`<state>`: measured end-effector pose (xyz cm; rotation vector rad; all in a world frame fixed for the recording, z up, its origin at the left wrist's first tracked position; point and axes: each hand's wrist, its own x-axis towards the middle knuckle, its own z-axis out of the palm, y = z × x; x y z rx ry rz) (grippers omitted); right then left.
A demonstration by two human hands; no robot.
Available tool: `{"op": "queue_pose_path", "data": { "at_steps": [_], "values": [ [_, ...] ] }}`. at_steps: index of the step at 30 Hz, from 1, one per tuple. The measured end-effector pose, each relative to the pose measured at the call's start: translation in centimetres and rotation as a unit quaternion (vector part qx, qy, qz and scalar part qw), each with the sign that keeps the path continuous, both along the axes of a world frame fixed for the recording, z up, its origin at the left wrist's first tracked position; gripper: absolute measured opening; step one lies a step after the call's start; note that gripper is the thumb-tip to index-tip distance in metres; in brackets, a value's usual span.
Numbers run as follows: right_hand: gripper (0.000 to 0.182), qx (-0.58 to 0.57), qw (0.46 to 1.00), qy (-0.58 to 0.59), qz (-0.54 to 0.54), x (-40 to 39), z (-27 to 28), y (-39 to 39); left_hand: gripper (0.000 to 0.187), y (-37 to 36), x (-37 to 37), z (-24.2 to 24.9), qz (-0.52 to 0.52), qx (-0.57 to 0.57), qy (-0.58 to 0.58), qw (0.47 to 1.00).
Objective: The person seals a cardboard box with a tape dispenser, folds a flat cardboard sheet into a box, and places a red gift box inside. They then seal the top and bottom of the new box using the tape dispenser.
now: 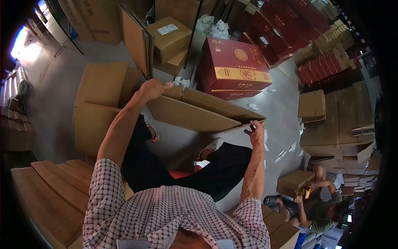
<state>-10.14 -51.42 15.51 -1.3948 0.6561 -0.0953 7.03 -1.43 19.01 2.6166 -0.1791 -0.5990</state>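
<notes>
A long, partly flattened cardboard box [195, 112] stands on its edge between my two hands, in front of my feet. At its left end my left hand [154, 89] grips the upper edge, thumb pointing right. My right hand [257, 128] is closed on the corner at its right end, with the fingertips partly hidden. The box's upper side shows a narrow gap between its panels. Just behind it is a stack of dark red printed boxes [236, 62]. Close to my left hand are upright flat cardboard sheets [139, 39].
An open carton [97, 99] stands at the left. Long brown boxes [54, 195] lie at lower left. More red boxes [286, 25] are piled at the upper right. Paper scraps [286, 152] litter the floor. At lower right another person [325, 207] holds a yellow tool at a carton [294, 182].
</notes>
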Motion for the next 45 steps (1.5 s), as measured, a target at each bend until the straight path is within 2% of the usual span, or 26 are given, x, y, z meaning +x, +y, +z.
{"op": "queue_pose_path", "data": {
  "at_steps": [2, 5, 8, 9, 11, 13, 14, 16, 19, 22, 24, 25, 26, 28, 30, 32, 33, 35, 36, 38, 40, 41, 42, 44, 45],
  "values": [
    [0.064, -0.055, 0.997, 0.048, 0.036, 0.5, -0.3, -0.3, 0.085, -1.3, -0.6, 1.0, 0.062, 0.004, -0.006, 0.998],
    [0.066, -0.141, 0.971, 0.083, 0.174, 1.6, -0.5, -0.8, 0.081, -0.9, -0.7, -1.6, 0.064, -0.036, -0.096, 0.993],
    [0.071, -0.222, 0.954, -0.106, 0.17, 1.7, -1.4, 3.4, 0.072, -0.1, -2.0, -1.1, 0.044, 0.002, -0.107, 0.993],
    [0.073, -0.285, 0.946, -0.079, 0.131, 1.9, -3.3, 3.9, 0.068, 0.2, -2.2, -1.3, 0.062, -0.004, -0.106, 0.992],
    [0.073, -0.378, 0.911, -0.116, 0.117, 2.9, -9.5, 2.5, 0.061, 0.9, -3.2, -2.7, 0.099, -0.017, -0.1, 0.99],
    [0.069, -0.403, 0.908, -0.043, 0.109, 2.7, -8.9, 4.1, 0.056, 0.6, -4.8, -3.1, 0.121, -0.006, -0.114, 0.986],
    [0.066, -0.379, 0.918, 0.046, 0.111, 2.8, -4.5, 8.0, 0.053, 0.5, -5.8, -3.2, 0.135, -0.001, -0.121, 0.983],
    [0.072, -0.498, 0.842, 0.122, 0.168, 3.3, -6.9, 9.0, 0.045, 0.9, -7.5, -3.4, 0.181, -0.013, -0.104, 0.978],
    [0.069, -0.549, 0.82, 0.071, 0.145, 4.2, -8.8, 9.6, 0.036, 1.0, -9.0, -3.6, 0.206, -0.015, -0.106, 0.973],
    [0.071, -0.519, 0.828, 0.069, 0.199, 4.3, -8.2, 8.5, 0.029, 0.7, -9.8, -3.6, 0.182, -0.008, -0.09, 0.979],
    [0.075, -0.507, 0.834, 0.071, 0.206, 4.6, -8.1, 8.2, 0.034, -0.2, -9.9, -3.9, 0.171, 0.004, -0.075, 0.982],
    [0.077, -0.498, 0.839, 0.074, 0.208, 4.8, -8.5, 8.4, 0.041, -1.4, -10.4, -3.7, 0.114, 0.092, -0.081, 0.986],
    [0.077, -0.553, 0.81, 0.054, 0.191, 5.1, -9.1, 8.6, 0.05, -3.0, -11.1, -3.6, 0.052, 0.18, -0.085, 0.979],
    [0.078, -0.544, 0.813, 0.064, 0.198, 5.3, -8.7, 8.9, 0.068, -5.0, -11.3, -5.0, 0.065, 0.262, -0.103, 0.957],
    [0.08, -0.546, 0.807, 0.088, 0.207, 4.8, -8.2, 9.0, 0.07, -5.5, -10.5, -6.1, 0.066, 0.282, -0.091, 0.953],
    [0.082, -0.558, 0.794, 0.114, 0.212, 5.0, -7.9, 9.6, 0.07, -3.3, -10.0, -7.2, 0.061, 0.123, -0.061, 0.989],
    [0.079, -0.591, 0.763, 0.111, 0.239, 5.2, -8.8, 9.0, 0.07, -1.6, -9.6, -5.8, 0.041, 0.043, -0.037, 0.998],
    [0.073, -0.652, 0.695, 0.103, 0.283, 5.8, -11.6, 7.0, 0.077, 0.8, -9.3, -4.4, 0.041, -0.039, 0.019, 0.998],
    [0.074, -0.572, 0.766, 0.105, 0.273, 5.4, -9.7, 7.6, 0.081, 2.0, -9.1, -3.7, 0.043, -0.079, 0.048, 0.995],
    [0.078, -0.397, 0.88, 0.104, 0.24, 4.1, -3.2, 9.5, 0.072, 2.5, -10.0, 2.5, 0.105, -0.1, 0.164, 0.976],
    [0.08, -0.363, 0.878, 0.094, 0.296, 3.7, -3.1, 7.7, 0.114, 3.8, -9.0, -4.5, 0.135, -0.079, 0.143, 0.977],
    [0.082, -0.345, 0.877, 0.087, 0.322, 3.7, -3.2, 7.0, 0.122, 3.8, -8.7, -6.7, 0.121, -0.055, 0.107, 0.985],
    [0.082, -0.37, 0.861, 0.089, 0.338, 3.4, -2.8, 7.1, 0.13, 3.6, -9.0, -6.9, 0.109, -0.031, 0.075, 0.991],
    [0.083, -0.416, 0.823, 0.095, 0.375, 2.8, -2.1, 7.0, 0.129, 3.6, -9.1, -7.3, 0.124, -0.013, 0.107, 0.986],
    [0.083, -0.47, 0.786, 0.132, 0.38, 2.3, -0.5, 8.3, 0.129, 3.8, -9.0, -8.1, 0.129, -0.014, 0.118, 0.984]
  ]
}}
